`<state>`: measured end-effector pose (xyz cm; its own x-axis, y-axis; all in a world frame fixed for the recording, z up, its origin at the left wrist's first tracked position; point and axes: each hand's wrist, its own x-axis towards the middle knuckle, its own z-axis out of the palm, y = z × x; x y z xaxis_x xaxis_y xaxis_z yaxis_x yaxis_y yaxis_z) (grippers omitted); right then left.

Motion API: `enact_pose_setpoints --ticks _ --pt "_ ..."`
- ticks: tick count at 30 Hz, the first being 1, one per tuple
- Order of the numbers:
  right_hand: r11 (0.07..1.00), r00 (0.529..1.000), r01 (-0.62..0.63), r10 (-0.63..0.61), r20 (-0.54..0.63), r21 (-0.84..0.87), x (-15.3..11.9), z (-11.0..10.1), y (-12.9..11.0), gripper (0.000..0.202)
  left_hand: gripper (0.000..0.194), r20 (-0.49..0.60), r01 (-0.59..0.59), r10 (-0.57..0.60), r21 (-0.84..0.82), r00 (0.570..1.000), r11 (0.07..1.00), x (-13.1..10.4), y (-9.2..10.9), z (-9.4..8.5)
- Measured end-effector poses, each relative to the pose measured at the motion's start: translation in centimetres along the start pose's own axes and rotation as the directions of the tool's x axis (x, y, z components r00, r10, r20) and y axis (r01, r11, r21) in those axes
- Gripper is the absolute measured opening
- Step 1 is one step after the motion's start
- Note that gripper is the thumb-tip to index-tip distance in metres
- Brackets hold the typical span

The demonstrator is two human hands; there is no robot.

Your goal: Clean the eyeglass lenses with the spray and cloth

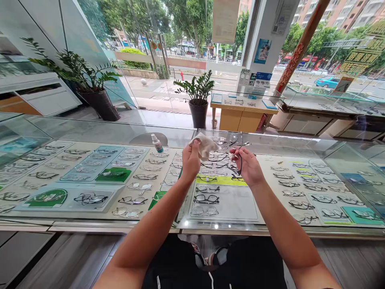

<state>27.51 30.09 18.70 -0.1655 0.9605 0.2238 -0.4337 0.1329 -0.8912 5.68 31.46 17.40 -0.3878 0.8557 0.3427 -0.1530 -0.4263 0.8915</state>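
My left hand (191,161) is closed on a crumpled, pale cleaning cloth (207,147), the thumb lying on top of it. In my right hand (250,167) a pair of glasses (236,139) is pinched by the fingers, clear lenses upward and a dark temple hanging down by the palm. Cloth and glasses are a short way apart above the glass counter (222,226). Left of my hands, a small white spray bottle (157,143) stands upright on the counter top.
Rows of eyeglass frames (206,198) lie under the counter's glass. Beyond it stand a potted plant (198,112), a second potted plant (100,102) and a wooden display cabinet (240,119). A glass shopfront faces the street.
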Motion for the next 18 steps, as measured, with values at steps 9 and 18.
enact_pose_setpoints --ticks 9,18 --pt "0.999 0.999 -0.047 0.046 -0.027 -0.023 -0.2 0.0 -0.1 0.033 0.069 0.635 0.595 -0.403 -0.113 0.659 0.796 -3.0 0.9 1.8" --pt "0.996 0.998 -0.051 0.054 -0.037 0.074 -0.3 0.6 0.2 0.029 0.061 0.758 0.708 -0.379 -0.152 0.532 0.690 -4.3 0.9 1.9"
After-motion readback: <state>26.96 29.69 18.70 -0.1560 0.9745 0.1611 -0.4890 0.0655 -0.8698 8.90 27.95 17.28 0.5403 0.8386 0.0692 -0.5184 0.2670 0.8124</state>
